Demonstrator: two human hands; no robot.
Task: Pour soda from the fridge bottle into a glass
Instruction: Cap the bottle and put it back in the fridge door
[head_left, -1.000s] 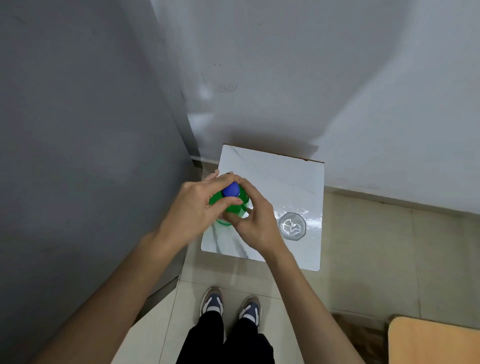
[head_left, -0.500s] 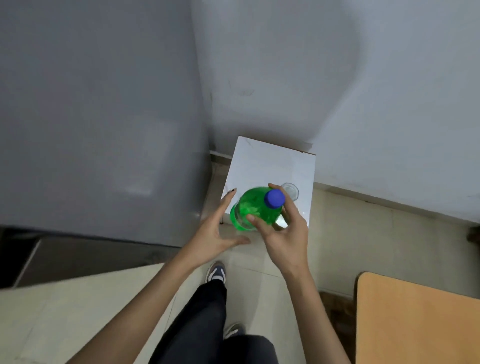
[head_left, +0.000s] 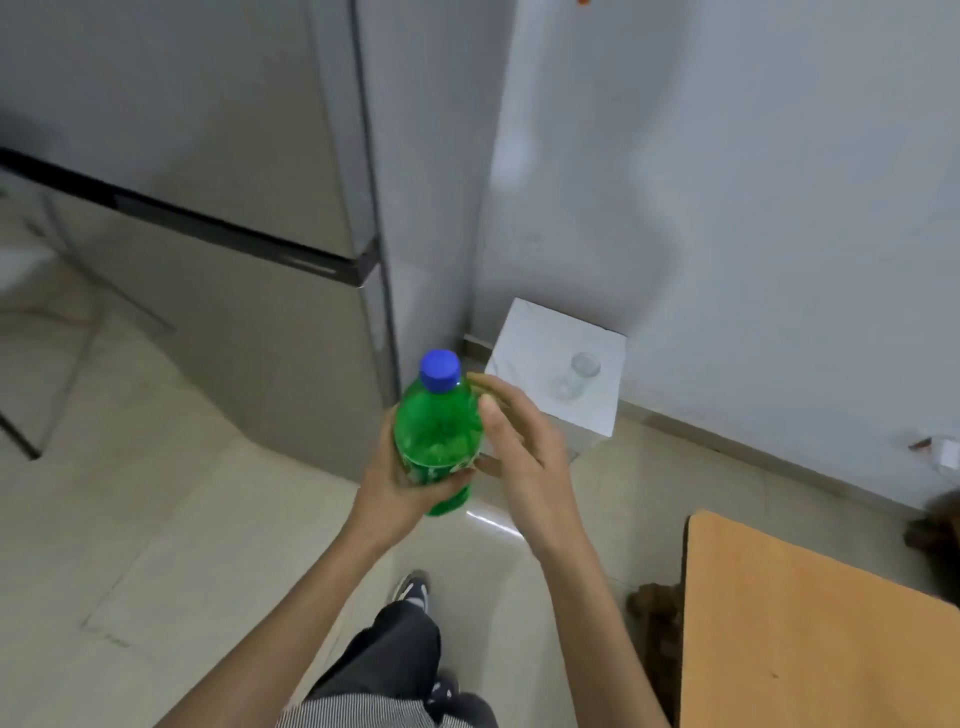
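Note:
A green soda bottle (head_left: 439, 434) with a blue cap (head_left: 440, 370) screwed on is held upright in front of me, above the floor. My left hand (head_left: 400, 486) wraps around its lower half. My right hand (head_left: 524, 452) is beside the bottle on its right, fingers spread, fingertips touching or nearly touching it. A clear glass (head_left: 579, 375) stands on the small white table (head_left: 530, 332) by the wall, behind and to the right of the bottle.
A tall grey fridge (head_left: 234, 208) with closed doors fills the left. A white wall runs behind the small table. An orange tabletop (head_left: 810, 623) juts in at the lower right. My legs and shoes are on the tiled floor below.
The bottle has left the white table and passed from my right hand to my left. My right hand has opened. I have stepped back and turned towards the fridge.

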